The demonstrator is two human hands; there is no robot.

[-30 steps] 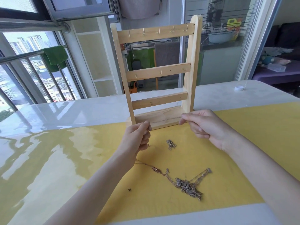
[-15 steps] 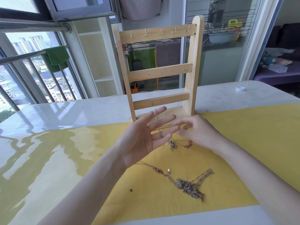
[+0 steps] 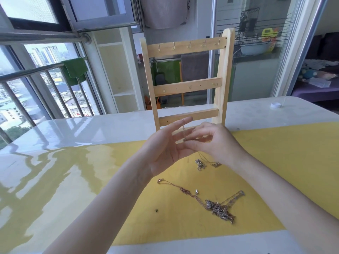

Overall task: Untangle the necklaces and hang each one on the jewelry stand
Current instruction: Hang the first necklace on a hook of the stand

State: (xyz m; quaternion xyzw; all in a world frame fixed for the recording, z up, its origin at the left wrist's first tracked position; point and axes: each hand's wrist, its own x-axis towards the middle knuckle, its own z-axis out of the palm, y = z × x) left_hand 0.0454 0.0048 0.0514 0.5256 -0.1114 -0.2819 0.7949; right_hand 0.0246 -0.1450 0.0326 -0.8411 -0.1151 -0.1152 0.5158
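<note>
Bench (image 3: 91,136): jewelry stand (image 3: 189,85) upright, 3 bars, hooks bare. In front of it, left hand (image 3: 165,153) spread wide, thin chain (image 3: 183,128) draped over 1 finger, hanging vertical. Right hand (image 3: 211,142) pinches its lower end. Tangled necklaces (image 3: 218,209) lie nearer the person than both hands.

Left grip (image 3: 165,149) splayed, palm up; right grip (image 3: 211,142) pinching beside it

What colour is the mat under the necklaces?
Yellow mat, plain, clearest in the head view.
</note>
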